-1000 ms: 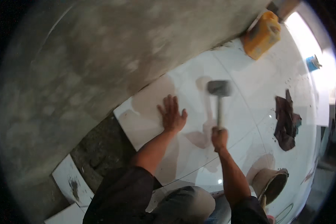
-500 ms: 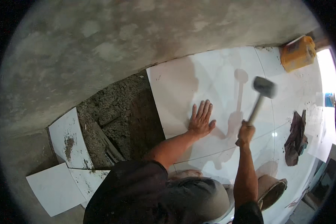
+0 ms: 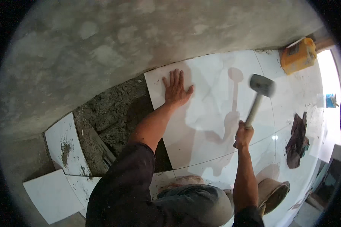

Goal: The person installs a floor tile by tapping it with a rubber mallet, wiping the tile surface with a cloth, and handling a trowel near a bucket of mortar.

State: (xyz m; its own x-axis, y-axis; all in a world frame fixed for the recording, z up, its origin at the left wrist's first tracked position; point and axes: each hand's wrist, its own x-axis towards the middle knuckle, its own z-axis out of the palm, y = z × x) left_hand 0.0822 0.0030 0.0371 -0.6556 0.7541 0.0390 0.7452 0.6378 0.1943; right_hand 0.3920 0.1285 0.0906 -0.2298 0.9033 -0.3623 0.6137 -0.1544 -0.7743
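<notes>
Tile (image 3: 206,108) lies along wall (image 3: 113,41). Left hand (image 3: 177,94) flat on it, fingers fanned, near wall; right hand (image 3: 244,135), farther out, wrapped round mallet (image 3: 261,87), head raised. Best: light, even taps, clear of left hand.

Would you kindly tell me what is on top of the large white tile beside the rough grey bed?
The left hand rests spread on the large white tile, with shadows falling across it. The part beneath the hand is covered and cannot be seen.
</notes>
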